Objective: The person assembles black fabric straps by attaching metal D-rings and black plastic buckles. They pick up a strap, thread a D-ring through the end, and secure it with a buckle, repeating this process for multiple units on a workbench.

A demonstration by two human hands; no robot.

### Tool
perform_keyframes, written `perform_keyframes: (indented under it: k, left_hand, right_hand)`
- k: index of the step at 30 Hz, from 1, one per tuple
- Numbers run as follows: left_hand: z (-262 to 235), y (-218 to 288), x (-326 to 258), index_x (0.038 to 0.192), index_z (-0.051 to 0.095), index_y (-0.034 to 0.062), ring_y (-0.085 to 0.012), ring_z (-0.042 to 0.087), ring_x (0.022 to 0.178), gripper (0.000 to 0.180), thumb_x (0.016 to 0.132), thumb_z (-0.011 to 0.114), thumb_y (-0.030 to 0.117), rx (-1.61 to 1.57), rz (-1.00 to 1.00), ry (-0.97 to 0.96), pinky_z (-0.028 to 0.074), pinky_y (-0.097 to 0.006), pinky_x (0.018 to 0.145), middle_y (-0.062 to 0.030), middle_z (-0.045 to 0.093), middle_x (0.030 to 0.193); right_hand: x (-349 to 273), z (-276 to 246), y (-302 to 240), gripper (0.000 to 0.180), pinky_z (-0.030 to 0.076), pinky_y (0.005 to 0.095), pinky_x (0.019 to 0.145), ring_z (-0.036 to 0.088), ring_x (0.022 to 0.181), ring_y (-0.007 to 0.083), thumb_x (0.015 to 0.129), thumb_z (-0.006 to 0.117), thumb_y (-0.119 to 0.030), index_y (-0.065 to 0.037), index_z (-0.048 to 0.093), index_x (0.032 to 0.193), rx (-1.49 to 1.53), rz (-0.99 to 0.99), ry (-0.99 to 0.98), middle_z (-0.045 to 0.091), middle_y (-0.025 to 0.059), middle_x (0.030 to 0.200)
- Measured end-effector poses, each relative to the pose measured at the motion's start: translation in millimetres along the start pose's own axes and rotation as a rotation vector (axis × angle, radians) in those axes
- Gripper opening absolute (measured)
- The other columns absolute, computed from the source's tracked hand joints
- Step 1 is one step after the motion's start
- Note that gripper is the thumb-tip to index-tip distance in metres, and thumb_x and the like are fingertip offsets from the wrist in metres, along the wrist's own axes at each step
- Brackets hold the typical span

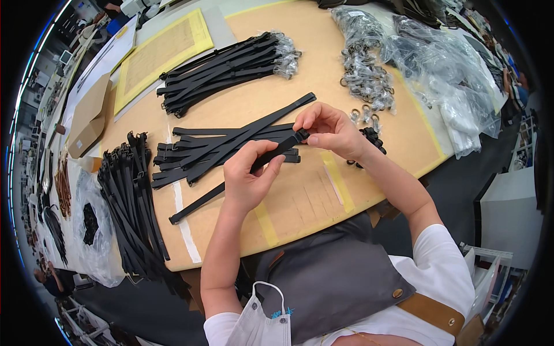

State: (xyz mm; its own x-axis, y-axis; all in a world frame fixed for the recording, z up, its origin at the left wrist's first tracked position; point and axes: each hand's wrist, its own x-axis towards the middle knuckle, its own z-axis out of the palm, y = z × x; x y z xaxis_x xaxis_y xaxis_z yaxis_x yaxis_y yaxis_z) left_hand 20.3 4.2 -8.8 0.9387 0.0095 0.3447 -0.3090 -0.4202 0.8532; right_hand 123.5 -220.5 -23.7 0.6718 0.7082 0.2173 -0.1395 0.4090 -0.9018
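A long black strap (199, 203) runs slantwise through both hands above the table. My left hand (252, 173) is closed round its middle, the thumb along one side. At its upper right end, my right hand (330, 130) pinches a small black end piece, perhaps a loop or buckle, partly hidden by the fingers. Just behind my hands lies a loose pile of black straps (202, 151), some crossing each other. Several small black pieces (374, 140) lie in a heap beside my right wrist.
Bundled black straps with plastic-wrapped ends (225, 66) lie farther back. More straps (130, 202) hang over the table's left edge, beside a clear bag (92, 230). Wrapped metal hooks (366, 75) and plastic bags (456, 69) are at right. A cardboard piece (89, 118) stands at left.
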Motion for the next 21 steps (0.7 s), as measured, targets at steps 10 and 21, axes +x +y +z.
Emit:
perform_keyframes:
  k: [10, 21]
  left_hand:
    - [3, -4, 4, 0.098, 0.069, -0.0013, -0.0017, 0.055, 0.066, 0.02, 0.081, 0.079, -0.001, 0.07, -0.008, -0.011, 0.039, -0.017, 0.052, -0.0007, 0.066, 0.082]
    - [5, -7, 3, 0.099, 0.069, -0.0005, -0.0017, 0.055, 0.065, 0.02, 0.082, 0.08, 0.001, 0.077, -0.025, -0.027, 0.039, -0.017, 0.052, 0.0001, 0.066, 0.082]
  right_hand:
    - [-1, -4, -1, 0.038, 0.048, 0.0275, 0.094, 0.059, 0.11, 0.0111, 0.087, 0.069, 0.005, -0.008, 0.053, 0.119, -0.093, 0.028, 0.04, 0.061, 0.0044, 0.117]
    - [-5, -19, 1, 0.045, 0.051, 0.0268, 0.092, 0.06, 0.101, 0.0117, 0.088, 0.073, -0.001, -0.009, 0.059, 0.129, -0.31, 0.173, -0.042, 0.062, 0.0037, 0.112]
